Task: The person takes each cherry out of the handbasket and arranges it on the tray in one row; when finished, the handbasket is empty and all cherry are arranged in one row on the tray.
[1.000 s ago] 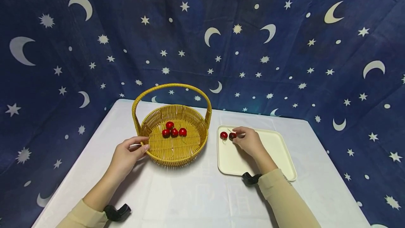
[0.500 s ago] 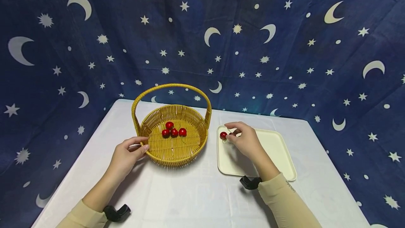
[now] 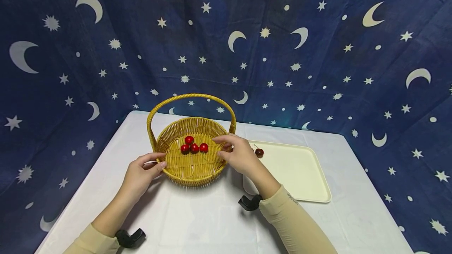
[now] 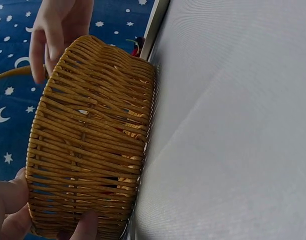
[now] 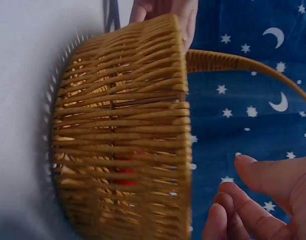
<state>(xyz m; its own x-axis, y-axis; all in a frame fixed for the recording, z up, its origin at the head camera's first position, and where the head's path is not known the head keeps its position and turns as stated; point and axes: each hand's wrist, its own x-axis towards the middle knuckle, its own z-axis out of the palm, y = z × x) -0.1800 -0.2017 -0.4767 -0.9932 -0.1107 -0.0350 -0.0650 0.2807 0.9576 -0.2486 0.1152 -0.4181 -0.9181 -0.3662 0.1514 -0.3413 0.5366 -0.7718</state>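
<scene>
A yellow wicker basket (image 3: 192,171) with a tall arched handle stands on the table, several red cherries (image 3: 194,148) grouped on its floor. My left hand (image 3: 144,169) grips the basket's near left rim, its fingertips on the weave in the left wrist view. Over the basket's right rim is my right hand (image 3: 240,154), fingers bent towards the thumb (image 5: 258,172). It carries a cherry off the tray, hidden behind the fingers in these views. One dark red cherry (image 3: 259,153) with a stem lies near the left edge of the cream tray (image 3: 293,171).
The white-covered table (image 3: 197,222) carries the basket at left and the tray at right, a narrow gap between them. A blue curtain (image 3: 318,50) with moons and stars hangs behind and at the sides. The basket handle (image 3: 192,95) arches above the bowl.
The tray's left cherry is gone from its spot, and my right hand has moved left from the tray to the basket's rim. The left hand and basket have stayed put.
</scene>
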